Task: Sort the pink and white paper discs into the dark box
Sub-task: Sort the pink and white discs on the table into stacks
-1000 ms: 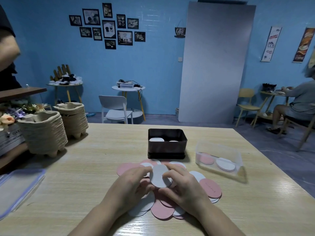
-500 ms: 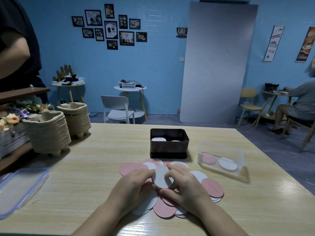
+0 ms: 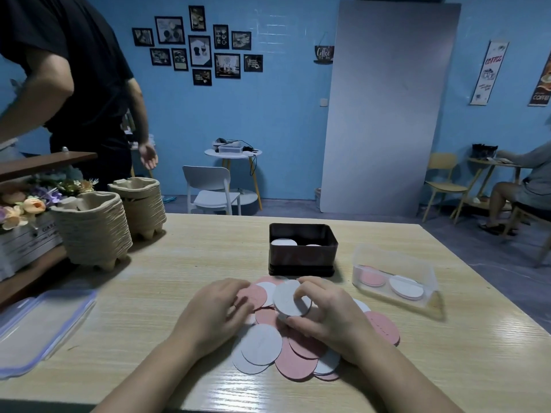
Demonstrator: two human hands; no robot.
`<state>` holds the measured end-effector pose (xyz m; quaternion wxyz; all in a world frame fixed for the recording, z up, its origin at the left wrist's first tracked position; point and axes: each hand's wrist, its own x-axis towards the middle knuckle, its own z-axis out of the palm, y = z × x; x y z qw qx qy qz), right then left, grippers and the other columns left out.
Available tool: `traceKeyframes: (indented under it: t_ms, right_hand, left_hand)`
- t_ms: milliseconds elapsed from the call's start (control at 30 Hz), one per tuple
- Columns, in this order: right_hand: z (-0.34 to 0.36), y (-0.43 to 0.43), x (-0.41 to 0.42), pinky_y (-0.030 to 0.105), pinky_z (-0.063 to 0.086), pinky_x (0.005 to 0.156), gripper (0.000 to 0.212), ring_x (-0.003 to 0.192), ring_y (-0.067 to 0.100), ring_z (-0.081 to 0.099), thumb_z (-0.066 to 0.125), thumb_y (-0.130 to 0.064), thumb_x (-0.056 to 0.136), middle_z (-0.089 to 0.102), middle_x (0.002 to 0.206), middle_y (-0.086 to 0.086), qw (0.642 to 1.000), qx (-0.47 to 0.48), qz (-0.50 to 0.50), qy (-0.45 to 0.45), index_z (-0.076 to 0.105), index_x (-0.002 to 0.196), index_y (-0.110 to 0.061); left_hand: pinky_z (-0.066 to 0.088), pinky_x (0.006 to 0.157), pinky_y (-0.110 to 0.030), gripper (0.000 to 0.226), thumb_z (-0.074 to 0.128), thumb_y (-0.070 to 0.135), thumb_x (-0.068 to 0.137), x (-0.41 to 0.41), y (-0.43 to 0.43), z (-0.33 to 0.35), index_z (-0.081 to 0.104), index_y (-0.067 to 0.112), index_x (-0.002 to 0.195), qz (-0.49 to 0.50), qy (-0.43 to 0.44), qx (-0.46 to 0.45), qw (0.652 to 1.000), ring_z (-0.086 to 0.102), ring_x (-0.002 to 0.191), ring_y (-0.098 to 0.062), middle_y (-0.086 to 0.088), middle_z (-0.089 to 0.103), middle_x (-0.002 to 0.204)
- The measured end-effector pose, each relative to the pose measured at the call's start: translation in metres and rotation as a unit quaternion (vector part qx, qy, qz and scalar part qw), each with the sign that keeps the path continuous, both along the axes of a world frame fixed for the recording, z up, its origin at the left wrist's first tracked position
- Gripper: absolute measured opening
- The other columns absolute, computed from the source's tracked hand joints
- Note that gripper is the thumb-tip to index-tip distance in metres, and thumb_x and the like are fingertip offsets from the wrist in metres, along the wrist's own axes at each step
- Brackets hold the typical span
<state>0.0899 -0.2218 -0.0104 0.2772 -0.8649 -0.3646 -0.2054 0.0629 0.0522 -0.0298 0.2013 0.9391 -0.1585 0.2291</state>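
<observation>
A second ago both hands held the white stack (image 3: pixel 287 296) low over the pile (image 3: pixel 295 362); now my right hand (image 3: pixel 331 311) has it alone, lifted a bit and tipped up; the fingers (image 3: pixel 301 289) curl over its top edge and the thumb pinches from below. My left hand (image 3: pixel 214 311) has let go; its fingers lie loose on a pink disc (image 3: pixel 253 296) and hold nothing. I think the stack is ready to go to the box (image 3: pixel 302 257), and the left hand is after pinks next.

The box sits on the table (image 3: pixel 179 263) just behind the pile; I see two white discs (image 3: pixel 283 242) in it and no pink yet, but its near wall hides the rest. The clear tub (image 3: pixel 393 299) to the right holds one pink (image 3: pixel 371 277) and one white (image 3: pixel 407 287). Lots of discs still lie in the pile.
</observation>
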Motion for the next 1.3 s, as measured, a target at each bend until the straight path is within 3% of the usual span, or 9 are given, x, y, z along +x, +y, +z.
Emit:
traceKeyframes:
  t_ms: [133, 233, 367, 500, 600, 767, 967, 1200, 1300]
  right_hand:
    - [-0.008, 0.005, 0.004, 0.034, 0.051, 0.078, 0.04, 0.097, 0.011, 0.056, 0.07, -0.059, 0.079, 0.06, 0.103, -0.012, 1.0, -0.001, -0.012, 0.014, 0.053, 0.089, -0.024]
    - [-0.018, 0.004, 0.006, 0.028, 0.049, 0.089, 0.038, 0.12, 0.008, 0.054, 0.068, -0.061, 0.08, 0.062, 0.122, -0.014, 1.0, -0.021, -0.015, 0.016, 0.053, 0.092, -0.029]
    - [-0.021, 0.002, 0.008, 0.028, 0.049, 0.091, 0.037, 0.128, 0.006, 0.049, 0.069, -0.06, 0.08, 0.058, 0.131, -0.016, 0.999, -0.027, -0.022, 0.021, 0.052, 0.095, -0.031]
    - [-0.021, 0.004, 0.007, 0.023, 0.043, 0.088, 0.036, 0.123, 0.008, 0.05, 0.068, -0.059, 0.081, 0.056, 0.134, -0.016, 0.999, -0.03, -0.021, 0.026, 0.052, 0.095, -0.029]
    - [-0.021, 0.004, 0.007, 0.024, 0.045, 0.088, 0.036, 0.122, 0.008, 0.051, 0.067, -0.059, 0.082, 0.056, 0.135, -0.017, 0.999, -0.035, -0.021, 0.028, 0.052, 0.094, -0.029]
    - [-0.02, 0.003, 0.005, 0.026, 0.046, 0.09, 0.037, 0.123, 0.007, 0.049, 0.065, -0.061, 0.08, 0.055, 0.134, -0.019, 0.999, -0.026, -0.028, 0.033, 0.053, 0.094, -0.029]
    - [-0.019, 0.003, 0.004, 0.027, 0.049, 0.085, 0.036, 0.109, 0.005, 0.052, 0.066, -0.059, 0.08, 0.055, 0.126, -0.023, 0.999, -0.015, -0.028, 0.038, 0.05, 0.09, -0.028]
    - [-0.018, 0.003, 0.004, 0.03, 0.048, 0.084, 0.037, 0.109, 0.01, 0.054, 0.066, -0.058, 0.08, 0.06, 0.113, -0.017, 0.999, 0.0, -0.031, 0.035, 0.052, 0.089, -0.025]
    - [-0.02, 0.003, 0.005, 0.032, 0.049, 0.086, 0.037, 0.115, 0.014, 0.056, 0.066, -0.059, 0.08, 0.061, 0.108, -0.014, 0.999, -0.001, -0.034, 0.04, 0.052, 0.091, -0.026]
  left_hand:
    - [0.04, 0.106, -0.036, 0.072, 0.043, 0.063, 0.082, 0.012, 0.02, -0.005, 0.048, 0.025, 0.144, 0.098, 0.085, 0.004, 0.992, 0.049, 0.129, -0.015, 0.01, 0.056, 0.14]
    - [0.035, 0.108, -0.036, 0.076, 0.04, 0.056, 0.079, 0.018, 0.018, -0.005, 0.041, 0.026, 0.149, 0.121, 0.119, 0.022, 0.985, 0.044, 0.132, -0.017, 0.009, 0.052, 0.144]
    - [0.039, 0.102, -0.036, 0.077, 0.033, 0.059, 0.074, 0.02, 0.019, -0.007, 0.045, 0.028, 0.144, 0.1, 0.101, 0.019, 0.99, 0.05, 0.125, -0.017, 0.01, 0.058, 0.138]
    - [0.026, 0.115, -0.034, 0.076, 0.039, 0.064, 0.077, 0.018, 0.016, -0.006, 0.041, 0.035, 0.147, 0.045, 0.103, 0.026, 0.993, 0.035, 0.14, -0.009, 0.018, 0.037, 0.157]
    - [0.021, 0.116, -0.033, 0.073, 0.049, 0.067, 0.083, 0.017, 0.007, -0.003, 0.039, 0.036, 0.148, 0.033, 0.102, 0.043, 0.993, 0.032, 0.137, -0.007, 0.019, 0.042, 0.149]
    - [0.029, 0.11, -0.03, 0.07, 0.054, 0.07, 0.079, 0.018, 0.004, -0.001, 0.047, 0.038, 0.14, 0.007, 0.1, 0.024, 0.995, 0.042, 0.127, -0.005, 0.02, 0.053, 0.133]
    - [0.045, 0.088, -0.03, 0.06, 0.057, 0.069, 0.081, 0.015, 0.004, 0.0, 0.056, 0.032, 0.128, -0.005, 0.055, 0.002, 0.998, 0.054, 0.098, -0.004, 0.02, 0.062, 0.106]
    - [0.049, 0.082, -0.02, 0.053, 0.068, 0.051, 0.086, 0.003, -0.005, 0.006, 0.058, 0.022, 0.13, -0.036, -0.025, -0.047, 0.998, 0.058, 0.1, -0.001, 0.016, 0.064, 0.11]
    - [0.05, 0.087, -0.02, 0.052, 0.072, 0.047, 0.087, 0.003, -0.02, 0.009, 0.057, 0.022, 0.13, -0.078, -0.036, -0.045, 0.995, 0.058, 0.103, -0.002, 0.014, 0.063, 0.112]
